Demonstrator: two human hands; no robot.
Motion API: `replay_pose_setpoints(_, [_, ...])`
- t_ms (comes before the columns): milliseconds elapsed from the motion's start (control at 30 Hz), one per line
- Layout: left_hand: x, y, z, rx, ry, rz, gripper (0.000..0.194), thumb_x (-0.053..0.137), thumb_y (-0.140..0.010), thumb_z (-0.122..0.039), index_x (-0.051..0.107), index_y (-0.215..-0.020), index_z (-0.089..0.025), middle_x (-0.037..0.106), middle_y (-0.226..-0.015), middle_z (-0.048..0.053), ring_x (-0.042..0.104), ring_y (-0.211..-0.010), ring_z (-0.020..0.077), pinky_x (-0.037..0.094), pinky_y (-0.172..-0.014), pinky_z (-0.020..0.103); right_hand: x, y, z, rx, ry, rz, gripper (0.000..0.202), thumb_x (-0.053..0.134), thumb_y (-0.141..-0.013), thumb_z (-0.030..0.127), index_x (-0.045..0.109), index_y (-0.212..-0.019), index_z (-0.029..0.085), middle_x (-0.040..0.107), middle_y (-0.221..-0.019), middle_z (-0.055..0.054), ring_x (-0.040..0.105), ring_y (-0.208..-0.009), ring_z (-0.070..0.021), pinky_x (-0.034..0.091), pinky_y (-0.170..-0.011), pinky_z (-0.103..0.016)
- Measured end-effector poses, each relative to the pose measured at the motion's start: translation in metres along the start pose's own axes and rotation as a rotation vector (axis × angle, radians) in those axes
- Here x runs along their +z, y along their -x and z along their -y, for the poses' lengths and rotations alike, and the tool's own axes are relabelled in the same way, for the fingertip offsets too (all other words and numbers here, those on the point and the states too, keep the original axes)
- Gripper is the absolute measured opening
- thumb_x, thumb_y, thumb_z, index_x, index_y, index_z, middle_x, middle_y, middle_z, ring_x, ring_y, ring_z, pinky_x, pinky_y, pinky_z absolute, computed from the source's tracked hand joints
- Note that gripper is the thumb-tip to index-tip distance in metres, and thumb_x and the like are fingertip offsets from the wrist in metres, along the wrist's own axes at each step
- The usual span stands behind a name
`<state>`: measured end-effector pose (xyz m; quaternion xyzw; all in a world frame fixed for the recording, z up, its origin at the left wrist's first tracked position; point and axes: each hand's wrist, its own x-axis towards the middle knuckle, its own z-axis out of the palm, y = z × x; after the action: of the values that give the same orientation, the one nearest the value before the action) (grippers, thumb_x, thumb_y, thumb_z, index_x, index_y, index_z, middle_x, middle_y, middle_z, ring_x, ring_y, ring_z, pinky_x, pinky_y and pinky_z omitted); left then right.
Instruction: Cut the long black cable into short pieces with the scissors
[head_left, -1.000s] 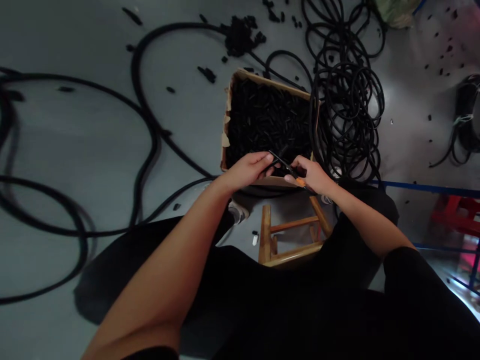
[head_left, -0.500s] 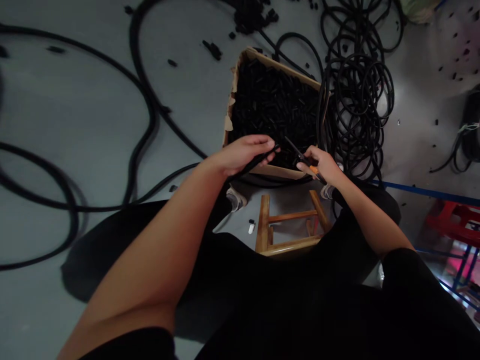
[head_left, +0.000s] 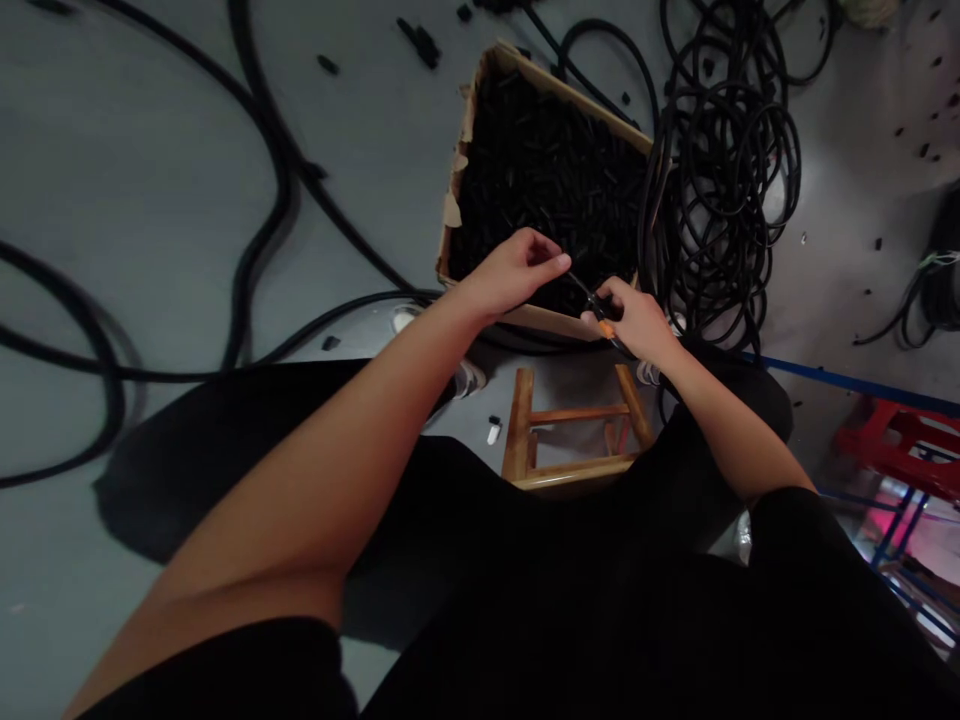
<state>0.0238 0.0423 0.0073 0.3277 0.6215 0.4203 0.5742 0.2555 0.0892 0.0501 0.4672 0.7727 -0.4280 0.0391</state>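
Head-cam view, looking down at 2 bare hands over a cardboard box [head_left: 551,320] of short black pieces [head_left: 555,170]. The R hand [head_left: 637,322] is closed on orange-handled scissors [head_left: 606,327], blades angled up & L so the tips sit right by the L fingertips. The L hand [head_left: 521,272] is mostly shut, thumb near curled fingers, as for a small pinch; can't tell if it has anything in it. The box is on the floor [head_left: 172,170] just past the wooden stool [head_left: 577,413], prob. b/c that keeps it w/in easy reach & under both hands. Tangled black hose [head_left: 731,160] is heaped at the box's R side, prob. to be close by; looser hose [head_left: 247,290] curves over the floor to the L.

Vs. ½ sec ago: a black hose end poked out of the L fingers; now none shows clearly there. Scissor tips were apart from the L fingertips, now v. close. Box & stool also sit higher in view, prob. b/c the head's tilted.
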Motion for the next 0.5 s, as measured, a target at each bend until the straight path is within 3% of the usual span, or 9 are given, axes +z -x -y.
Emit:
replay_pose_setpoints(133, [0.003,0.004,0.006,0.029,-0.164,0.096,0.024,0.078,-0.089,-0.033,0.062,-0.102,-0.020,0.073,-0.093,0.005,0.070,-0.087,0.0230,0.058,-0.088,0.038,0.004,-0.005,-0.010,0.027,-0.170,-0.024,0.054,0.076,-0.089,0.075,0.060,-0.105,0.025,0.059,-0.084,0.003,0.052,-0.080,-0.0182,0.037,-0.076,-0.033])
replay_pose_setpoints(333, [0.018,0.013,0.009,0.167,-0.283,0.090,0.024,0.069,-0.092,-0.041,0.068,-0.100,-0.019,0.073,-0.093,0.005,0.066,-0.091,0.0242,0.054,-0.093,0.037,0.008,-0.010,-0.013,-0.014,-0.301,0.013,0.071,0.074,-0.082,0.092,0.048,-0.096,0.027,0.051,-0.083,0.003,0.045,-0.077,-0.0172,0.038,-0.073,-0.034])
replay_pose_setpoints(500, [0.005,0.009,0.006,0.171,-0.349,0.145,0.027,0.062,-0.099,-0.044,0.071,-0.103,-0.019,0.069,-0.084,0.003,0.064,-0.080,0.0226,0.052,-0.083,0.035,0.006,-0.010,-0.013,-0.014,-0.294,-0.016,0.077,0.078,-0.077,0.094,0.047,-0.093,0.026,0.047,-0.081,0.004,0.042,-0.076,-0.0155,0.039,-0.072,-0.032])
